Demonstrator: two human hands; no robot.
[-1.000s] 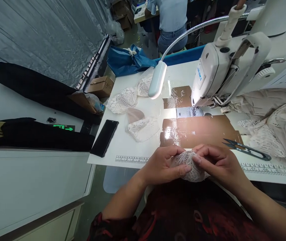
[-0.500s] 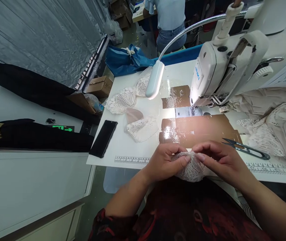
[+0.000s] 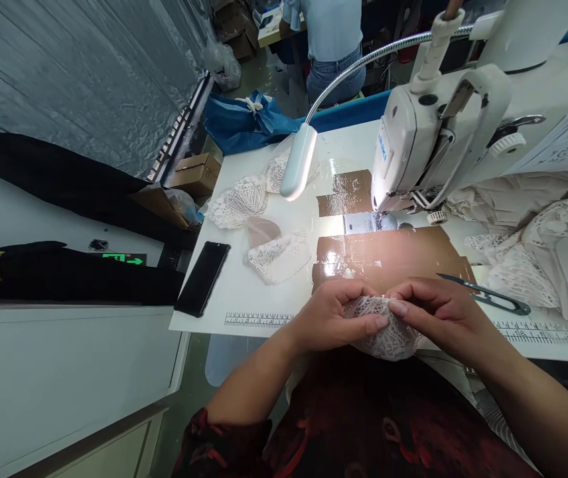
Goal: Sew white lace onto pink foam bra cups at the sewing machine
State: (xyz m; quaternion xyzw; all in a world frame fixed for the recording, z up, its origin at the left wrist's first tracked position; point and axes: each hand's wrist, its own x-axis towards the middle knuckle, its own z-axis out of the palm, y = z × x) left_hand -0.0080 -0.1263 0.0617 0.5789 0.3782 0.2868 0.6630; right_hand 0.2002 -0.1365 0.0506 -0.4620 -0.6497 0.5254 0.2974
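Observation:
A white lace cup [image 3: 386, 342] is pinched between my two hands at the table's front edge, its rounded side hanging toward me. My left hand [image 3: 338, 315] grips the upper left of the lace, thumb lying across its front. Close beside it, my right hand [image 3: 436, 312] pinches the upper edge with thumb and fingertips. Just beyond my hands lies the brown-taped plate area [image 3: 388, 255] of the sewing machine [image 3: 403, 143]. To the right of my right hand rest dark thread snips [image 3: 500, 300].
More lace pieces [image 3: 279, 255] and lace cups [image 3: 239, 201] lie on the left of the white table, near a black phone [image 3: 202, 279]. A lamp [image 3: 298, 162] arches over the middle. Lace and beige fabric [image 3: 527, 265] is heaped at right. A person [image 3: 334, 40] sits beyond.
The view has shifted slightly. My hands still hold the lace cup, with the left thumb a little further right across it and the fingers slightly repositioned along its upper edge.

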